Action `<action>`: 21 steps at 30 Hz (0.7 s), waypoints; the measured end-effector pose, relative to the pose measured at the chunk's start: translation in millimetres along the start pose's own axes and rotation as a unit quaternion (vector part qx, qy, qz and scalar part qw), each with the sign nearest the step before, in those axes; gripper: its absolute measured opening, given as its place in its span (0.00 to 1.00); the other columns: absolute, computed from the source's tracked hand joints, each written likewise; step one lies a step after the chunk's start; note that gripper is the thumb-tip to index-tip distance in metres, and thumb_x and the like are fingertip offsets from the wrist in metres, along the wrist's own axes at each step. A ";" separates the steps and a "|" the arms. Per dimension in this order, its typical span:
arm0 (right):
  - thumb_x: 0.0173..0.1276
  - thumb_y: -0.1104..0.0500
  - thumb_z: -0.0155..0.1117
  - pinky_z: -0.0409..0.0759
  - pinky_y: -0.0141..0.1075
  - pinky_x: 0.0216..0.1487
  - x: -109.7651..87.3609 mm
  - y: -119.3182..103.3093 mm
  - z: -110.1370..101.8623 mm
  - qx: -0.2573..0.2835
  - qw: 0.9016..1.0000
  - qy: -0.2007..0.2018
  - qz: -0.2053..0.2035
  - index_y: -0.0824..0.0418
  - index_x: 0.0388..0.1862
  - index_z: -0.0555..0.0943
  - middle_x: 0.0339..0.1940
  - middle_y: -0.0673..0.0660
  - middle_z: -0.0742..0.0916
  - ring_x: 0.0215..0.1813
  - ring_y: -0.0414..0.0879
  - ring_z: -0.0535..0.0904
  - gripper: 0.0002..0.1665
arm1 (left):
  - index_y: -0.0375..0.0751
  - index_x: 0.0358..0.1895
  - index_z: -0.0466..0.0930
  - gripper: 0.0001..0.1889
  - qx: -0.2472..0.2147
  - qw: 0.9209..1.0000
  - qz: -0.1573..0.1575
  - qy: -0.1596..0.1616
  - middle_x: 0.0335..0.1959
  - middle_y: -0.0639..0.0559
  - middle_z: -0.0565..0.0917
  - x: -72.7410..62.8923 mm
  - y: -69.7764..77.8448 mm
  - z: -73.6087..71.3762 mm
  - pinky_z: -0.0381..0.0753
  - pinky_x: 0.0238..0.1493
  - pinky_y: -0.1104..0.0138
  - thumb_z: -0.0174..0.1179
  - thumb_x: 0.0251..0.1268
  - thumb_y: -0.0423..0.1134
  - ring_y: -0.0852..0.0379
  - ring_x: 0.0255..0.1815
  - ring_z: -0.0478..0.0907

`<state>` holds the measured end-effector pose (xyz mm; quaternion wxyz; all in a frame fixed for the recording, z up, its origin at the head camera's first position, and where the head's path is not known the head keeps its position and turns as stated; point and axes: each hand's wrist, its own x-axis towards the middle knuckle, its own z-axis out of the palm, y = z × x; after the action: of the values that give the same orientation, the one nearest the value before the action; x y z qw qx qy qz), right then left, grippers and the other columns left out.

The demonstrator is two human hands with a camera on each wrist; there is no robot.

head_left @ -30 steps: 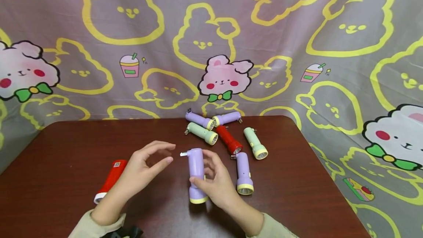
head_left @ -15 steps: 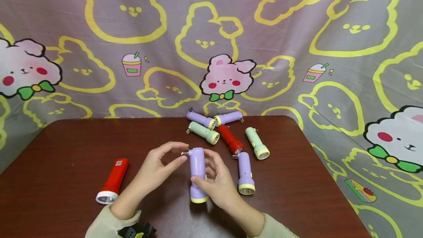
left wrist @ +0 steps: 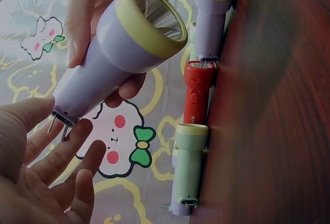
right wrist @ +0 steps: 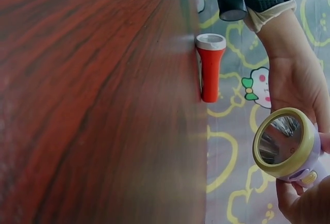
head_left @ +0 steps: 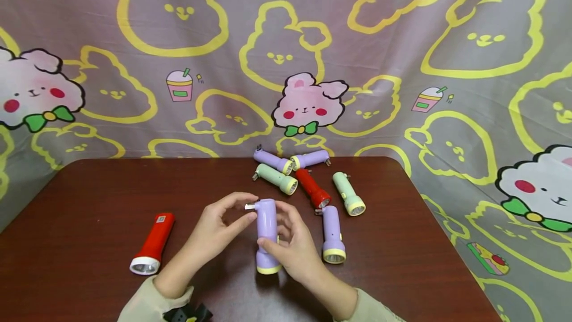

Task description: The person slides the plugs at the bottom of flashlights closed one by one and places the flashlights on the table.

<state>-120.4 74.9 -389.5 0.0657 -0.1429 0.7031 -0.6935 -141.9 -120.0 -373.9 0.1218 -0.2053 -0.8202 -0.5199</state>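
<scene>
My right hand (head_left: 298, 245) grips a purple flashlight (head_left: 267, 222), thumb across its front and fingers behind. The flashlight stands nearly upright over the table, yellow-rimmed lens end down. Two metal plug prongs (left wrist: 65, 129) stick out sideways near its tail. My left hand (head_left: 218, 227) has its thumb and index fingertips on either side of that plug end, pinching it; the other fingers spread loosely below in the left wrist view. In the right wrist view the reflector and a yellow switch (right wrist: 309, 178) on the purple flashlight's side face the camera.
A red flashlight with a white rim (head_left: 152, 245) lies left of my left arm. To the right and back lie another purple flashlight (head_left: 331, 232), a red one (head_left: 312, 188), green ones (head_left: 347, 193) and more purple ones. A patterned cloth (head_left: 201, 39) hangs behind the brown table (head_left: 89, 198).
My left hand has moved right to the plug end of the purple flashlight, uncovering the red flashlight's white head. The right hand holds the purple flashlight in nearly the same place.
</scene>
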 end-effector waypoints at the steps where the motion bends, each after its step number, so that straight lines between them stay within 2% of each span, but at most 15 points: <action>1: 0.59 0.71 0.70 0.84 0.31 0.44 0.1 0.3 0.1 0.000 1.000 0.000 0.000 0.62 0.71 0.63 0.57 0.70 0.80 0.43 0.39 0.82 0.42 | 0.47 0.52 0.83 0.15 -0.002 1.000 0.001 0.001 0.45 0.52 0.87 0.2 -0.1 0.5 0.78 0.28 0.69 0.69 0.62 0.36 0.58 0.42 0.81; 10: 0.59 0.71 0.70 0.84 0.31 0.43 -0.2 0.3 0.9 0.009 1.000 0.001 -0.013 0.61 0.71 0.62 0.57 0.70 0.80 0.44 0.38 0.82 0.43 | 0.47 0.51 0.82 0.16 -0.015 1.000 0.013 0.008 0.44 0.52 0.87 2.3 1.5 4.3 0.79 0.27 0.69 0.71 0.59 0.35 0.68 0.43 0.78; 14: 0.59 0.72 0.70 0.84 0.32 0.44 -0.2 -1.6 1.7 0.013 1.000 0.002 -0.018 0.61 0.71 0.62 0.57 0.71 0.80 0.44 0.38 0.82 0.43 | 0.47 0.51 0.81 0.18 -0.037 0.999 0.013 0.008 0.41 0.51 0.86 2.6 1.8 5.0 0.79 0.26 0.68 0.72 0.57 0.34 0.67 0.42 0.78; 21: 0.59 0.73 0.69 0.83 0.32 0.45 0.0 -5.4 2.5 0.016 1.000 0.005 -0.020 0.62 0.71 0.63 0.58 0.70 0.80 0.45 0.39 0.81 0.42 | 0.44 0.50 0.81 0.18 -0.070 0.997 0.022 0.008 0.41 0.47 0.87 3.4 1.1 6.1 0.82 0.29 0.68 0.72 0.56 0.31 0.62 0.41 0.83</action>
<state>-119.0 72.5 -384.2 0.0507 -0.1524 0.6889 -0.7068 -144.3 -113.4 -374.2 0.1249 -0.2271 -0.7762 -0.5748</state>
